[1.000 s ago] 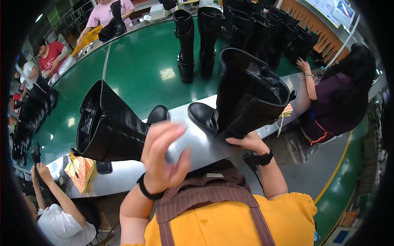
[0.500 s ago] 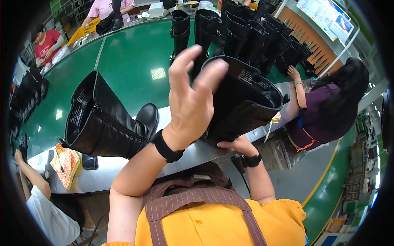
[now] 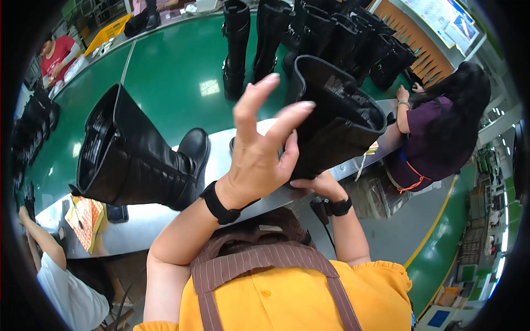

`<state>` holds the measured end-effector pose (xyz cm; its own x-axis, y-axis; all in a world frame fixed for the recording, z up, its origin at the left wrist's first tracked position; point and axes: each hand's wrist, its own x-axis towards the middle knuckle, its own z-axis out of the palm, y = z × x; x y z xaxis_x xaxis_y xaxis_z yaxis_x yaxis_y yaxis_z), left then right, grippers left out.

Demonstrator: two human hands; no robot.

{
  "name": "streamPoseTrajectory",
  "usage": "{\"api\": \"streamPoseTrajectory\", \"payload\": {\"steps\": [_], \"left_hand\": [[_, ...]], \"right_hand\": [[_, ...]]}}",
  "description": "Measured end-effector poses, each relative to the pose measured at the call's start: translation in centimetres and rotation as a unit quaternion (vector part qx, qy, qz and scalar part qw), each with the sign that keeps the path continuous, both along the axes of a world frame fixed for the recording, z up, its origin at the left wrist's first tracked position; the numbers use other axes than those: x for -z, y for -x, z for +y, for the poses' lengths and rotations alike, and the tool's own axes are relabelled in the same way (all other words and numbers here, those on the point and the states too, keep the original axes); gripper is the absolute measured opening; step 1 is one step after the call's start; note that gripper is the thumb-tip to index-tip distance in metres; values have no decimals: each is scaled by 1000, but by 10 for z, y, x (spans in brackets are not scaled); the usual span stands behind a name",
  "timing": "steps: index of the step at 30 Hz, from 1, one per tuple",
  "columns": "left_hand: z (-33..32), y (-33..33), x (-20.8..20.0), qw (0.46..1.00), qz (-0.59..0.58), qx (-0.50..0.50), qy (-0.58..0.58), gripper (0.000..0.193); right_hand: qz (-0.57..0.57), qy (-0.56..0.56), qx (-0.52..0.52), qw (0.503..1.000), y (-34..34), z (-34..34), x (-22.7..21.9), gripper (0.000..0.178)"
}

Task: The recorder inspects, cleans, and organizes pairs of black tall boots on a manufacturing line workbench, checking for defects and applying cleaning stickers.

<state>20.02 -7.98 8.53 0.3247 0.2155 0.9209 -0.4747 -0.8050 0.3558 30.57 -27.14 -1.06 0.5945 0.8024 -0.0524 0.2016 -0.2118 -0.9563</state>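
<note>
A tall black boot (image 3: 327, 140) leans at the bench edge in front of me, its open shaft top turned up and to the right. My right hand (image 3: 321, 186) grips the lower part of this boot; the thumb shows on the near side and the other fingers are hidden. My left hand (image 3: 262, 157) is raised beside the shaft, fingers spread and holding nothing; whether its thumb touches the leather I cannot tell. To the left, a second black boot (image 3: 146, 165) with a side zip stands on the metal edge, its toe pointing right.
A green tabletop (image 3: 176, 71) with a metal edge (image 3: 132, 237) curves around me. Several black boots (image 3: 237, 49) stand at the far right. A patterned paper pad (image 3: 85, 223) and a dark phone (image 3: 117, 213) lie left. Co-workers sit at both sides, one in purple (image 3: 436, 143).
My left hand has shifted slightly down and to the right, and its thumb now shows beside the boot shaft. The view has shifted a little; the right hand keeps its grip.
</note>
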Motion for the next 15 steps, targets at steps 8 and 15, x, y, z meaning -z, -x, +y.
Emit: {"api": "streamPoseTrajectory", "payload": {"steps": [8,15], "left_hand": [[-2,43,100,796,503,68,330,45],[-12,28,142,747,564,151,319,44]], "right_hand": [[107,-8,52,993,4,-3,10,52],[88,16,69,994,4,-2,13,51]]}}
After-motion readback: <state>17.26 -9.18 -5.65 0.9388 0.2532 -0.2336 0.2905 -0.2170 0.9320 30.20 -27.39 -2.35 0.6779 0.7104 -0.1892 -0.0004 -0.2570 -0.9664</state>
